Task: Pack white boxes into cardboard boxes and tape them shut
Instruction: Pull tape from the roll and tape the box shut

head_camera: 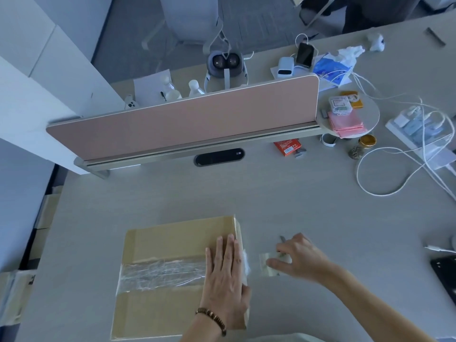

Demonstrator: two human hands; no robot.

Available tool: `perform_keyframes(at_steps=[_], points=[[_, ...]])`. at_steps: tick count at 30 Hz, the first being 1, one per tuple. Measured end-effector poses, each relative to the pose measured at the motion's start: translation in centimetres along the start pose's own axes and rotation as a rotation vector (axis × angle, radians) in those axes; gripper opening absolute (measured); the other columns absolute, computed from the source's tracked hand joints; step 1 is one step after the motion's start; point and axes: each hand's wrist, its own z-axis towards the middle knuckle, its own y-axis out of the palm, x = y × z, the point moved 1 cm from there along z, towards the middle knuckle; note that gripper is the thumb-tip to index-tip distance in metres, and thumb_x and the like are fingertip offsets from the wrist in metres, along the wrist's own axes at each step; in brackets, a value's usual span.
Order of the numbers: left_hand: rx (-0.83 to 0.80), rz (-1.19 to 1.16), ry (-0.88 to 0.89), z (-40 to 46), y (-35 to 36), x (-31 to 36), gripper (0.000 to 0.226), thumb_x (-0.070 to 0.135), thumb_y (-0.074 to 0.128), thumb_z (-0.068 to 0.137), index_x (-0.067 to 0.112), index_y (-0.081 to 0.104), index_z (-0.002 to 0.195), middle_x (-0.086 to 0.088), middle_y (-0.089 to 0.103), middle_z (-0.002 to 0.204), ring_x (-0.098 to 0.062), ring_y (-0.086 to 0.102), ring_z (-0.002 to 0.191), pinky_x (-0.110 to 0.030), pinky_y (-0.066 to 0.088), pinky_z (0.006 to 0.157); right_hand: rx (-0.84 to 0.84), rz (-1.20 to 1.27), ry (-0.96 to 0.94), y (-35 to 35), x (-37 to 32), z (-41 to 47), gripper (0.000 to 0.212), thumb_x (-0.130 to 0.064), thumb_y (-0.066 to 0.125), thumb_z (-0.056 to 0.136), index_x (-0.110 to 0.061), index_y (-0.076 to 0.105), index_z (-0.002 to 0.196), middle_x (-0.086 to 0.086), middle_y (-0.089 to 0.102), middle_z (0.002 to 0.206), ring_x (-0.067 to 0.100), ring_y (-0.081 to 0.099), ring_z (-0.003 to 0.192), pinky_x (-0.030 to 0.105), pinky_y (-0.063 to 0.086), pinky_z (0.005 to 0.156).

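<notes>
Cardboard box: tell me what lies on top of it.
On the cardboard box, a clear tape strip runs across the closed flaps, and the left hand presses flat. Contents are hidden.

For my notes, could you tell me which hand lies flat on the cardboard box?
The left hand, with the bead bracelet; the right hand grips the tape roll.

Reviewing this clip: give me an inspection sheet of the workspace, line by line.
Surface: pale desk, bare in the middle.
Job's things: cardboard box closed, clear tape strip across its top; tape roll beside it on the desk.
Clutter: red packet, gold-lidded jar, pink pouches on the far right.
Grippers: left hand flat on the box top, fingers straight; right hand pinching the tape roll.
Cables: white cable looped from a power strip.
Surroundings: pink divider panel, headset behind it.
</notes>
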Motion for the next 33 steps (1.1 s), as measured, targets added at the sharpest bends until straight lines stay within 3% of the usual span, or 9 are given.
perform_keyframes(at_steps=[4, 8, 11, 14, 19, 23, 27, 31, 33], points=[[0.018, -0.002, -0.044, -0.7, 0.0, -2.8, 0.099, 0.031, 0.054, 0.066, 0.001, 0.021, 0.155, -0.017, 0.011, 0.164, -0.040, 0.008, 0.151, -0.060, 0.013, 0.116, -0.005, -0.087, 0.012, 0.4, -1.0, 2.2, 0.081, -0.098, 0.033, 0.062, -0.019, 0.051, 0.069, -0.007, 0.047, 0.063, 0.018, 0.047, 0.073, 0.023, 0.024, 0.076], [0.017, 0.008, -0.121, -1.5, -0.1, -5.6, 0.095, 0.032, 0.050, 0.072, 0.004, 0.017, 0.156, -0.015, 0.010, 0.165, -0.040, 0.009, 0.151, -0.058, 0.014, 0.117, -0.025, 0.145, 0.030, 1.7, -1.8, 3.1, 0.073, -0.085, 0.044, 0.069, -0.012, 0.046, 0.065, -0.001, 0.041, 0.056, 0.014, 0.043, 0.059, 0.021, 0.026, 0.054], [0.025, -0.010, -0.140, -1.9, 0.0, -7.1, 0.096, 0.032, 0.051, 0.073, 0.010, 0.013, 0.158, -0.013, 0.007, 0.166, -0.040, 0.006, 0.152, -0.059, 0.013, 0.117, -0.089, 0.313, 0.038, 2.0, -1.7, 3.0, 0.059, -0.075, 0.051, 0.073, -0.018, 0.041, 0.062, -0.005, 0.038, 0.056, 0.010, 0.036, 0.054, 0.026, 0.027, 0.052], [0.034, -0.021, -0.133, -1.8, -0.1, -7.1, 0.096, 0.032, 0.048, 0.073, 0.021, 0.007, 0.159, -0.012, 0.005, 0.166, -0.041, 0.003, 0.152, -0.060, 0.011, 0.117, -0.062, 0.210, 0.023, 2.0, -1.2, 4.0, 0.057, -0.075, 0.050, 0.075, -0.019, 0.045, 0.065, -0.006, 0.045, 0.056, 0.008, 0.044, 0.060, 0.028, 0.034, 0.058], [0.013, -0.007, -0.144, -1.7, -0.4, -6.8, 0.096, 0.031, 0.045, 0.071, 0.027, 0.005, 0.159, -0.011, 0.002, 0.166, -0.040, 0.002, 0.152, -0.059, 0.010, 0.118, -0.100, 0.056, 0.009, 3.3, -1.0, 6.0, 0.064, -0.082, 0.045, 0.078, -0.018, 0.043, 0.070, -0.005, 0.044, 0.060, 0.019, 0.044, 0.069, 0.019, 0.025, 0.068], [0.006, -0.011, -0.153, -1.6, -0.5, -6.7, 0.097, 0.031, 0.046, 0.067, 0.022, 0.015, 0.158, -0.012, 0.007, 0.166, -0.041, 0.006, 0.151, -0.060, 0.012, 0.117, -0.113, 0.059, 0.058, 4.7, -0.9, 6.6, 0.097, -0.106, 0.015, 0.057, -0.015, 0.045, 0.070, -0.003, 0.045, 0.060, 0.021, 0.047, 0.069, 0.027, 0.026, 0.077], [0.000, -0.037, -0.134, -1.7, -0.6, -6.6, 0.097, 0.032, 0.049, 0.067, 0.017, 0.020, 0.158, -0.014, 0.009, 0.165, -0.042, 0.009, 0.151, -0.060, 0.013, 0.116, -0.109, 0.047, 0.145, 4.6, -1.7, 6.8, 0.098, -0.109, 0.011, 0.047, -0.018, 0.043, 0.067, -0.007, 0.042, 0.059, 0.019, 0.052, 0.075, 0.022, 0.024, 0.080], [-0.013, -0.068, -0.121, -1.6, -0.6, -6.9, 0.101, 0.040, 0.054, 0.063, 0.012, 0.025, 0.156, -0.017, 0.018, 0.163, -0.044, 0.018, 0.148, -0.063, 0.017, 0.114, -0.147, 0.053, 0.233, 5.1, -1.9, 6.2, 0.077, -0.088, 0.021, 0.056, -0.027, 0.056, 0.085, -0.014, 0.039, 0.075, 0.016, 0.054, 0.104, 0.023, 0.027, 0.087], [-0.010, -0.050, -0.099, -1.6, -0.4, -7.1, 0.099, 0.050, 0.056, 0.068, 0.011, 0.027, 0.155, -0.020, 0.021, 0.162, -0.046, 0.021, 0.147, -0.065, 0.018, 0.111, -0.159, 0.085, 0.267, 5.6, -1.2, 5.5, 0.083, -0.081, 0.022, 0.057, -0.022, 0.064, 0.097, -0.015, 0.038, 0.085, 0.017, 0.047, 0.107, 0.027, 0.033, 0.098]])
